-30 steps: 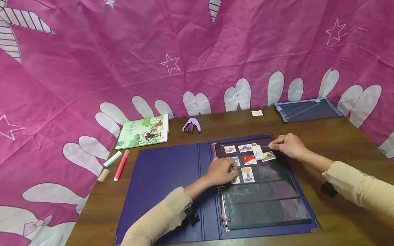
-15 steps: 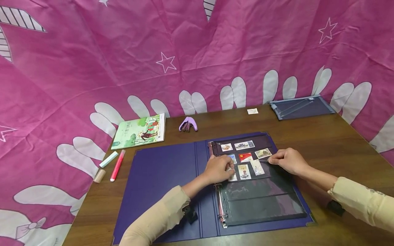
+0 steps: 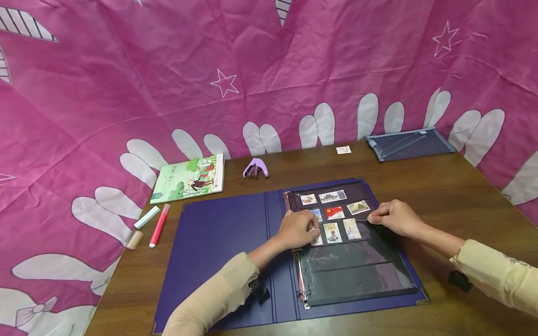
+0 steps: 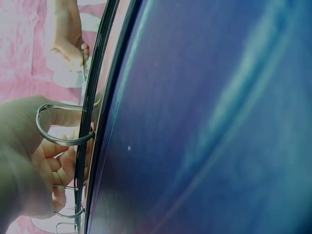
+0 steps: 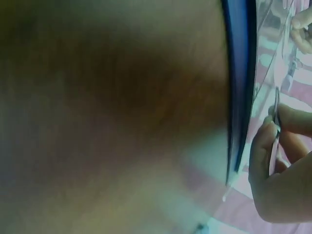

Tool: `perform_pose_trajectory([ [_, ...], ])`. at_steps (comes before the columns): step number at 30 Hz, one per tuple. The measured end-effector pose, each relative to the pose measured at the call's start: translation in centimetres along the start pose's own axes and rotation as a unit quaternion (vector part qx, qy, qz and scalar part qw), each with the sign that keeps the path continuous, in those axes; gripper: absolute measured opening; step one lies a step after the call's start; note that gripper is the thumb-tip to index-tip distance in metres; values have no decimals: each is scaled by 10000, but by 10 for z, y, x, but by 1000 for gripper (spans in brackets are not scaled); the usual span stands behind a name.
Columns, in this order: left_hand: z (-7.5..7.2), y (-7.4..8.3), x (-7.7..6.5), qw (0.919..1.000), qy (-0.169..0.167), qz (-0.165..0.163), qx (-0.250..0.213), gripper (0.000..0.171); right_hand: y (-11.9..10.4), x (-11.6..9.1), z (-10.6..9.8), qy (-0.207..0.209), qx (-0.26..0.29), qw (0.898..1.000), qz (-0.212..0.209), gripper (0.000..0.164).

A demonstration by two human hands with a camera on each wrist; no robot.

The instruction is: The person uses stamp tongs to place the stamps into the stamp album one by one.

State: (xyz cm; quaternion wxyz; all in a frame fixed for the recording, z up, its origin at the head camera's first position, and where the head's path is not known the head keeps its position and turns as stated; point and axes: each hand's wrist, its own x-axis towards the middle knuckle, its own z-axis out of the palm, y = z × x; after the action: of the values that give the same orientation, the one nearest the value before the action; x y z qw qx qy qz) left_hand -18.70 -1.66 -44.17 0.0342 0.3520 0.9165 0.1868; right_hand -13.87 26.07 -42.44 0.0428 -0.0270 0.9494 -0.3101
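Observation:
My right hand (image 3: 395,218) pinches thin metal tweezers (image 5: 275,146) at the right side of the album page. The tweezers' tips meet a pale stamp (image 3: 352,229) in the third row, its lower part at the clear pocket strip. Left of it is a stamp with a figure (image 3: 333,233). My left hand (image 3: 297,228) rests on the page's left side with bent fingers, partly covering a stamp (image 3: 318,239). Above sit a red stamp (image 3: 335,213), a green-brown stamp (image 3: 358,207) and others. The black page (image 3: 357,280) is held in a blue ring binder (image 3: 222,252).
A loose stamp (image 3: 343,150) lies at the table's back, near a zip pouch (image 3: 412,143). A purple stapler-like tool (image 3: 255,168) and a green picture book (image 3: 189,178) lie at back left. A red marker (image 3: 159,226) and two short sticks lie left of the binder.
My right hand has moved down and nearer with the tweezers, carrying the pale stamp from over the second row into the third row, where it now stands straighter. The left hand has stayed on the page.

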Motion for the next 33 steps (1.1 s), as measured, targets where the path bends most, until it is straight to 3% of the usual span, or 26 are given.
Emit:
perform_pose_trajectory([
  [5,0,-1,-1,10000,-15,-6,-25,8,4,3,-3,-48,-277,9981,-546,11],
  [12,-1,-2,-1,10000,35,-9,-70,7,6,14,-9,117,-23,9984,-556,15],
  [17,0,-1,-1,9999,23,-15,-105,7,3,36,-14,704,-100,9948,-730,13],
  [22,3,-2,0,10000,17,-9,-46,8,2,82,-30,1570,-364,9843,-720,17],
  [26,3,-2,-1,10000,79,17,12,9,9,126,-40,1864,-518,9805,-348,23],
  [33,2,-2,-4,9995,227,198,46,9,23,179,-42,1814,-884,9736,1064,29],
])
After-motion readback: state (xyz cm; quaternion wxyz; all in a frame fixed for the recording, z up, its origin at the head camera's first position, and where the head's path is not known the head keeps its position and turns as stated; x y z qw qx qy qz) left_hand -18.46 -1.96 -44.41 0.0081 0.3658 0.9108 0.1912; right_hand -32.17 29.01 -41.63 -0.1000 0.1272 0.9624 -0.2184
